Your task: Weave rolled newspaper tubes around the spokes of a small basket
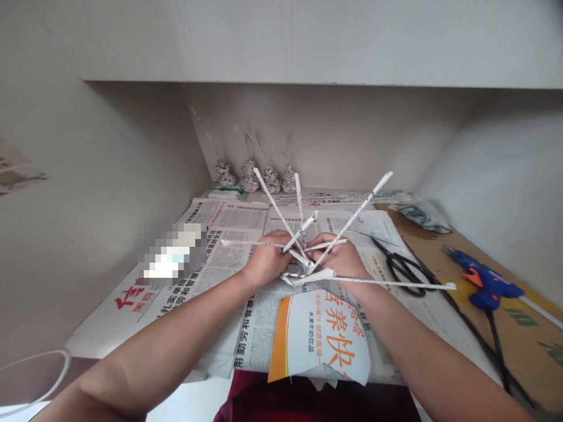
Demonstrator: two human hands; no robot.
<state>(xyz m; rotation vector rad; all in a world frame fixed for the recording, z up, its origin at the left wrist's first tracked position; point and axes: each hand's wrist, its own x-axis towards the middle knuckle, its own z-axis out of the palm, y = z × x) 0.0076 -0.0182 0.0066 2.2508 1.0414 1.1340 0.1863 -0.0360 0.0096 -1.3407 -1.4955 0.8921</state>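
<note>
Between my hands is a small round weaving of rolled newspaper tubes (295,271), with several white paper tubes sticking out of it upward and sideways. My left hand (270,258) grips the weaving from the left, fingers curled against the tubes' bases. On the other side my right hand (336,258) is closed around the right part of it, its fingertips partly hidden behind the tubes. One long paper tube (396,283) runs off to the right across my right wrist. Below the weaving, a cut piece of printed card (323,337), white and orange, lies near the front edge.
Newspaper sheets (237,225) cover the table. Black scissors (407,269) and a blue glue gun (486,281) lie at the right, the gun on cardboard (440,252). Several gourd-shaped woven pieces (250,176) stand at the back beside a bundle of paper tubes (343,198). A board (281,41) overhangs.
</note>
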